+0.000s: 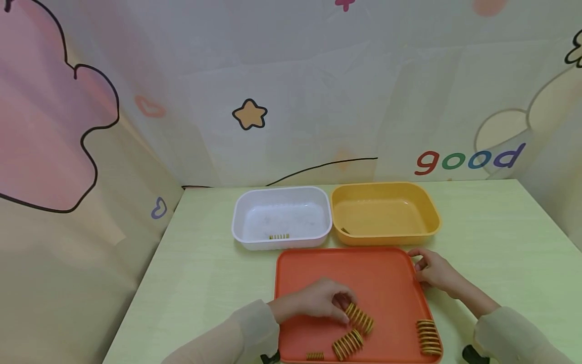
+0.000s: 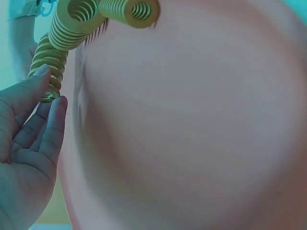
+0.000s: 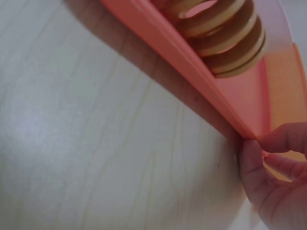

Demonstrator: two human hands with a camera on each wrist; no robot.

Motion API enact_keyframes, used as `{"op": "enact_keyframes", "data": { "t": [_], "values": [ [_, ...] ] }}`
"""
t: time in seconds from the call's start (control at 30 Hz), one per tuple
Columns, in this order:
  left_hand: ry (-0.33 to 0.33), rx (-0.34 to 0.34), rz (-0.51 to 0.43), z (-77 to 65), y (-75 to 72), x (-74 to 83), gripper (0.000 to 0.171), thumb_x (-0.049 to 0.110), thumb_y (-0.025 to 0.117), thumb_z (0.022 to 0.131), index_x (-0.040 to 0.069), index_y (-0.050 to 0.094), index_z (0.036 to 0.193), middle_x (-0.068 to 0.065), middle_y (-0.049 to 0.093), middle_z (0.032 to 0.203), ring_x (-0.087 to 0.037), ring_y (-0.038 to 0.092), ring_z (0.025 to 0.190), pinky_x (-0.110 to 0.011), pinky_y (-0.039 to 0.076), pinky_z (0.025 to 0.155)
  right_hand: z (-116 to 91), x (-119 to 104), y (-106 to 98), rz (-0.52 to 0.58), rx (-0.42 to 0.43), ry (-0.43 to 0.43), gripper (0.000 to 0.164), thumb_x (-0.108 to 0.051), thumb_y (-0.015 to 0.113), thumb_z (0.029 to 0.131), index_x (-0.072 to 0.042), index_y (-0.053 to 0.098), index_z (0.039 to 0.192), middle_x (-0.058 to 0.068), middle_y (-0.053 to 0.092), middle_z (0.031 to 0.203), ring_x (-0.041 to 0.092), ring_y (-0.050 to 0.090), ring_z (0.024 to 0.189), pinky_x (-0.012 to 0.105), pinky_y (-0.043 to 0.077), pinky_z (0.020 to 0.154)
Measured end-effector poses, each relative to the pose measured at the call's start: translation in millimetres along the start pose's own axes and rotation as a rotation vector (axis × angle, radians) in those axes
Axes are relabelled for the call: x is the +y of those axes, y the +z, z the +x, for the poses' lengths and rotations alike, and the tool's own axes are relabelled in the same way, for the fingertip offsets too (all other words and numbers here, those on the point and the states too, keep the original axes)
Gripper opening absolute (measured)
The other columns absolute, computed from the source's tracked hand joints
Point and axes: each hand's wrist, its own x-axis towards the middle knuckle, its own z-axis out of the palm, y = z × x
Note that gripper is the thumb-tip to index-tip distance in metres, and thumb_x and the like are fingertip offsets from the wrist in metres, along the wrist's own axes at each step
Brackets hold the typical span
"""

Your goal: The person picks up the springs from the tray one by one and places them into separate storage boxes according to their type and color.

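Note:
My left hand is over the orange-red tray, thumb and fingertips pinching one end of a yellow coil spring. In the left wrist view the held spring stands between thumb and fingers. A second coil spring lies beside it, close to the tray's near side. Near the bottom edge is a much smaller spring, and by the right rim sits another large spring. Thumb and fingers of my right hand grip the tray's right rim near its far corner, as the tray edge also shows.
Behind the tray, a white bin and a yellow bin stand side by side. A small spring lies in the white one, a tiny spring in the yellow. A printed curtain hangs at the table's back.

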Motion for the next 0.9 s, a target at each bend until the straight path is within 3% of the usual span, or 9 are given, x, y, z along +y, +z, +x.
{"op": "enact_keyframes", "data": {
  "t": [0.27,0.9],
  "values": [
    [0.012,0.02,0.028,-0.2,-5.1,-0.2,0.031,0.007,0.071,0.071,0.005,0.061,0.1,-0.006,0.065,0.089,0.0,0.057,0.076,-0.009,0.047,0.067,-0.1,0.4,0.2,0.002,0.002,-0.001,0.047,0.007,0.05,0.072,0.01,0.037,0.117,0.011,0.046,0.077,0.016,0.048,0.059,0.027,0.047,0.05],
    [-0.008,0.056,-0.017,-1.6,-9.2,-0.9,0.031,0.006,0.071,0.071,0.005,0.061,0.1,-0.007,0.064,0.093,0.001,0.056,0.078,-0.01,0.047,0.069,0.8,0.8,0.5,-0.02,0.007,-0.004,0.047,0.007,0.051,0.071,0.011,0.037,0.116,0.011,0.046,0.077,0.016,0.048,0.059,0.026,0.047,0.05]
  ]
}}
